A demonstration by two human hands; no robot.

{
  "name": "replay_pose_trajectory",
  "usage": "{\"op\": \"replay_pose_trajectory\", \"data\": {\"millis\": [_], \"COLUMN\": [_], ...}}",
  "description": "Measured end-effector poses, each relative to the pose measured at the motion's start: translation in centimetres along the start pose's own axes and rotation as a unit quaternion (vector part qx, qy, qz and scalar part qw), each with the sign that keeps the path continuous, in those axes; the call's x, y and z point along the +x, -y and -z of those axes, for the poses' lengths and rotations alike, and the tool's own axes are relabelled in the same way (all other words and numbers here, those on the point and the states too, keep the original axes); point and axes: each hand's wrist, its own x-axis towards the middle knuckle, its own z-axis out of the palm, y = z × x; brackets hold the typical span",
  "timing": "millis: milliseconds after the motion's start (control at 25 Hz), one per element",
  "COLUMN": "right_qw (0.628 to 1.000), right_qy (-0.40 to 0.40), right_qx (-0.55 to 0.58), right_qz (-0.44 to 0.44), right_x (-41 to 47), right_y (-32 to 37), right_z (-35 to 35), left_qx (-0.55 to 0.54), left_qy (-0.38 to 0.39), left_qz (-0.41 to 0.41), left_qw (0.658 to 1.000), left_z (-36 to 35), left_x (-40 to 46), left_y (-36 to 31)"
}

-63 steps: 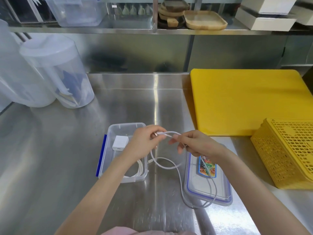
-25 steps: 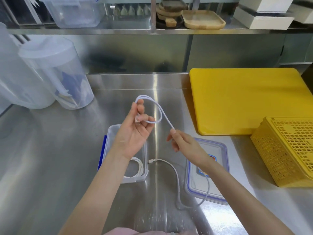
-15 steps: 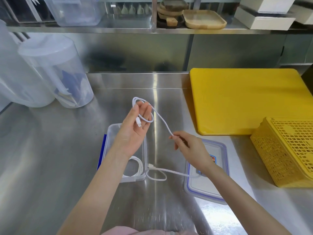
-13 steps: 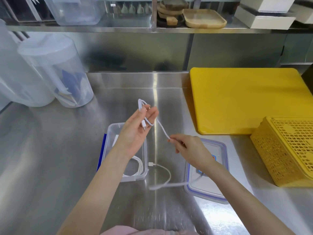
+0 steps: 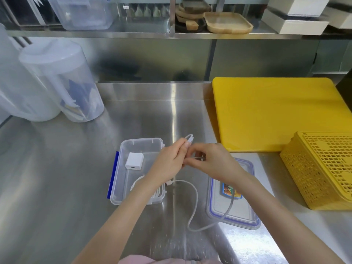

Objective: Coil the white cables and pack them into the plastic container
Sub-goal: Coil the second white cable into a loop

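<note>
On the steel counter [image 5: 57,178] below a shelf [image 5: 133,33], both hands' fingers [image 5: 185,144] pinch the white cable [image 5: 196,195].

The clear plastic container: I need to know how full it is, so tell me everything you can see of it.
The clear plastic container is rectangular, translucent, open-topped, with a blue clip on its left side. It sits flat on the steel counter. Inside lie a white charger block toward the back and a coiled white cable at the front. The left forearm crosses over its near right corner. Its lid lies apart, to the right.

A loose white cable [image 5: 194,202] trails over the counter beside the clear container [image 5: 122,180] holding a coiled cable [image 5: 158,193].
</note>
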Motion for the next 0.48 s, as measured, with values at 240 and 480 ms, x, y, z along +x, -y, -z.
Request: {"op": "replay_pose_trajectory", "data": {"millis": [240,480], "right_qw": [0.949,0.971], "right_qy": [0.049,-0.101], "right_qx": [0.297,0.213], "right_qz": [-0.091,-0.032], "right_x": [-0.2,0.6], "right_y": [-0.8,-1.1], "right_z": [1.6,2.1], "left_qx": [-0.176,-0.36], "left_qy": [-0.101,0.063], "left_qz": [0.095,0.147], "left_qw": [0.975,0.919], "left_z": [1.6,1.4], "left_x": [0.9,0.0], "left_y": [0.4,-0.5]}}
